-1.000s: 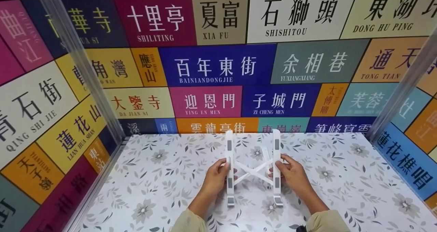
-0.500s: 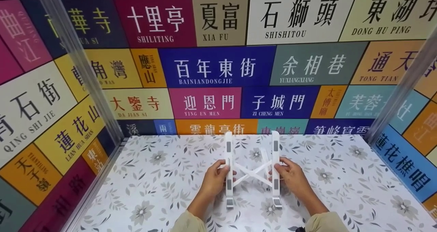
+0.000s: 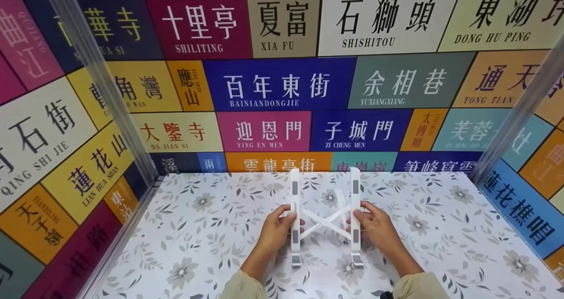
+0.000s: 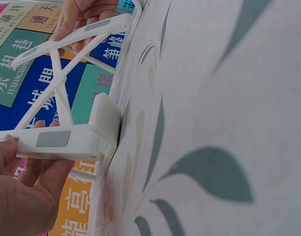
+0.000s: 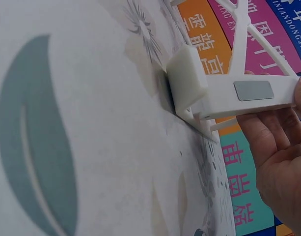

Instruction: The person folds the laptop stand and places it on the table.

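Note:
A white folding laptop stand (image 3: 325,221) is opened out on the table, its two long arms joined by crossed bars. Grey pads (image 3: 295,235) line the arms, and each near end turns up in a lip. My left hand (image 3: 276,227) grips the left arm, thumb on top and fingers underneath. On the other side my right hand (image 3: 375,225) holds the right arm the same way. In the left wrist view the stand's lip (image 4: 105,120) is close to the cloth. The right wrist view shows fingers (image 5: 273,130) curled beneath the white arm.
A flower-and-leaf patterned cloth (image 3: 211,241) covers the table. Behind it rises a wall of coloured name panels (image 3: 282,85). Clear upright posts (image 3: 105,79) stand at the left and right corners.
Both hands keep their hold on the stand, which stays in place. Only a slight shift of the head view shows.

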The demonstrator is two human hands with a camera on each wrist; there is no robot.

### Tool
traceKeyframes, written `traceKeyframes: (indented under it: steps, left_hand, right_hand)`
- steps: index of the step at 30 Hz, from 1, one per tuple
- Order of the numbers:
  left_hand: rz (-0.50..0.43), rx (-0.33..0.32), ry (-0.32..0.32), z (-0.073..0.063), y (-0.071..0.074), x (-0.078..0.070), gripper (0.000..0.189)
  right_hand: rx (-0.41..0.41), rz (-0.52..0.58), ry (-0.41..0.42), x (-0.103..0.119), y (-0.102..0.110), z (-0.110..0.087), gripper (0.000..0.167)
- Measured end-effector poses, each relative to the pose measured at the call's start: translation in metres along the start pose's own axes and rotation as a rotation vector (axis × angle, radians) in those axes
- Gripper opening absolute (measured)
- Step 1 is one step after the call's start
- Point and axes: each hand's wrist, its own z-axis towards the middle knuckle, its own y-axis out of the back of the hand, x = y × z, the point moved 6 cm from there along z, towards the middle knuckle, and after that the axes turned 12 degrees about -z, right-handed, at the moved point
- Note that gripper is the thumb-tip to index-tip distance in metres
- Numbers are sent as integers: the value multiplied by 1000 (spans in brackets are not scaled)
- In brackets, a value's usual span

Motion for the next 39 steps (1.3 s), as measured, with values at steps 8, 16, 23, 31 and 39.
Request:
traceKeyframes:
  steps: [8,16,23,31,39]
  left_hand:
    - [20,-23,-41,-2,-2,-4,29]
    - [125,-56,-73,-4,-7,-6,28]
    - [197,-71,-89,-4,-11,-7,28]
    - [232,-64,-91,-3,-13,-4,28]
    - [278,-63,-127,-1,-18,-4,25]
  right_hand:
    - [-11,11,-14,2,-2,0,49]
    - [-23,-21,1,4,-5,-1,57]
    - [-9,-16,11,5,-8,0,53]
    - [-31,-16,-15,5,-11,-1,56]
    - [-36,-57,-1,7,-14,-1,48]
